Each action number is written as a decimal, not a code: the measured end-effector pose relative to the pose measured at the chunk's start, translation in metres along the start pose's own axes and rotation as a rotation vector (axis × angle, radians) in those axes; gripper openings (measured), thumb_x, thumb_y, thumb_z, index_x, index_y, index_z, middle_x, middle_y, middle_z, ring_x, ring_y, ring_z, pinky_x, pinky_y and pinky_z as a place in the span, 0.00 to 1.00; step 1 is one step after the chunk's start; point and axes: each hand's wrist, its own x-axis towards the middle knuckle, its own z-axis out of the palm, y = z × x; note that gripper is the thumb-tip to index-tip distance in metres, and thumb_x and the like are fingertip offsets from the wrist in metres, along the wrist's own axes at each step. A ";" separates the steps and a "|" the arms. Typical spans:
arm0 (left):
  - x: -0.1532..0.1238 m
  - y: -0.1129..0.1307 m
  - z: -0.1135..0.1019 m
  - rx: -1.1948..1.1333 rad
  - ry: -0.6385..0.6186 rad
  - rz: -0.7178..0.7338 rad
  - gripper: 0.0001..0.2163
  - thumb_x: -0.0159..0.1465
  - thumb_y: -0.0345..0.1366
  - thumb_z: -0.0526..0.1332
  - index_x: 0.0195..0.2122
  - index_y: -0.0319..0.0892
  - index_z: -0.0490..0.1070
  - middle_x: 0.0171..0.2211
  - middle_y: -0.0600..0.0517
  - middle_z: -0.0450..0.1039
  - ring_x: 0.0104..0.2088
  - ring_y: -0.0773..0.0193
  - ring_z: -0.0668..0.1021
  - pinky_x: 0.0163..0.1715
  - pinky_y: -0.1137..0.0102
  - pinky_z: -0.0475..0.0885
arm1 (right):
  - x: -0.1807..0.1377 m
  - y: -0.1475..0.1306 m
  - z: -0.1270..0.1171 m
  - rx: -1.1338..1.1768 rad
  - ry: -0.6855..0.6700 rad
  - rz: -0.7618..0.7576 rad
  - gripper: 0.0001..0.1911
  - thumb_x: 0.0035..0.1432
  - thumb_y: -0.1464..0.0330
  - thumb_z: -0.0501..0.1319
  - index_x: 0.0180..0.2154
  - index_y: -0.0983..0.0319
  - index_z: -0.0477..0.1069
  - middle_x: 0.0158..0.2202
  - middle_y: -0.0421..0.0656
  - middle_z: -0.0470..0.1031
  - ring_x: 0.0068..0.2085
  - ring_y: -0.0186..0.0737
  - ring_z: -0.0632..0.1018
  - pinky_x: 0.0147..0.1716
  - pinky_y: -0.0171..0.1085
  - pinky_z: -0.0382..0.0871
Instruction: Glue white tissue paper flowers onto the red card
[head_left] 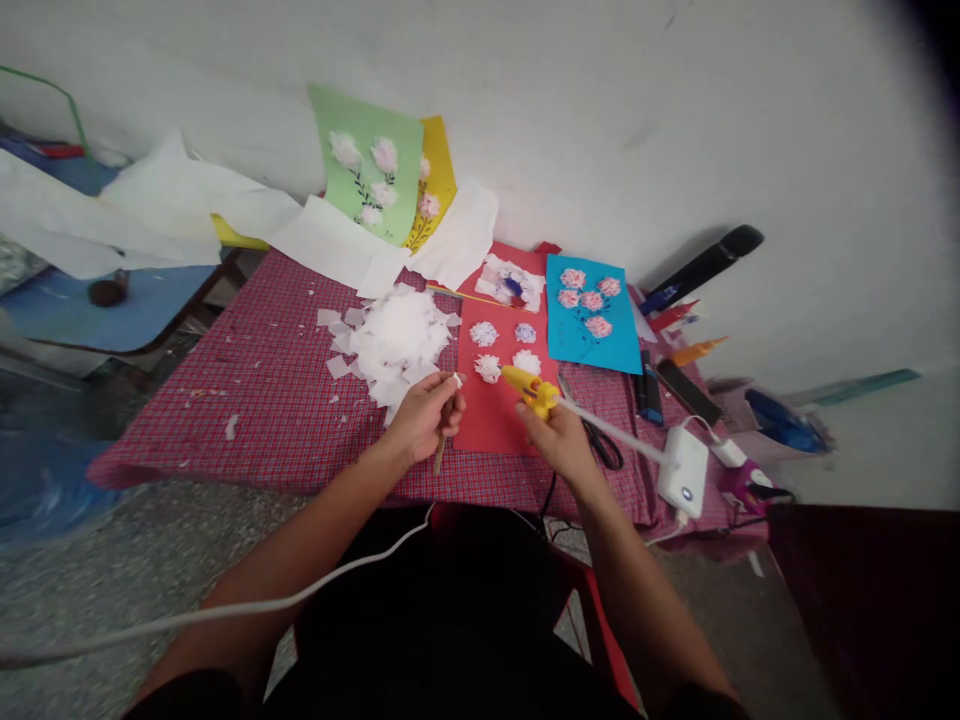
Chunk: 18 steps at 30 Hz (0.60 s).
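Note:
My left hand (422, 415) is closed, with a small scrap of white paper (457, 380) at its fingertips and a thin brownish stick (439, 456) poking out below the fingers. In my right hand (559, 437) is a yellow glue gun (532, 388), its nozzle pointing left; a long whitish glue stick (611, 428) extends from its back. Under the gun lies a red paper sheet (491, 425) bearing several paper flowers: two white-and-purple ones above, and two white ones below. Beside my left hand spreads a heap of white paper squares (401, 335).
A checked red cloth (262, 400) covers the table. Finished flower pictures stand at the back: a green sheet (352, 110) and a blue sheet (562, 340). Black scissors (611, 450), markers and a white power bank (684, 470) are at right. A white cable (300, 600) crosses my lap.

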 end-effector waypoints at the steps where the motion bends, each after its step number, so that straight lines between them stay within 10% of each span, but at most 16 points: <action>1: 0.000 0.000 0.000 -0.001 0.002 -0.002 0.17 0.58 0.44 0.73 0.41 0.43 0.69 0.23 0.57 0.70 0.17 0.73 0.67 0.15 0.78 0.54 | 0.004 0.001 -0.003 0.065 -0.015 0.049 0.18 0.64 0.51 0.61 0.35 0.59 0.72 0.21 0.37 0.69 0.22 0.37 0.68 0.23 0.36 0.61; 18: -0.001 0.001 0.001 0.021 -0.007 -0.012 0.18 0.57 0.45 0.73 0.40 0.44 0.68 0.23 0.58 0.70 0.16 0.73 0.67 0.15 0.78 0.54 | 0.025 -0.014 -0.024 0.265 -0.096 0.275 0.21 0.56 0.50 0.67 0.27 0.62 0.74 0.15 0.37 0.68 0.16 0.32 0.67 0.17 0.33 0.57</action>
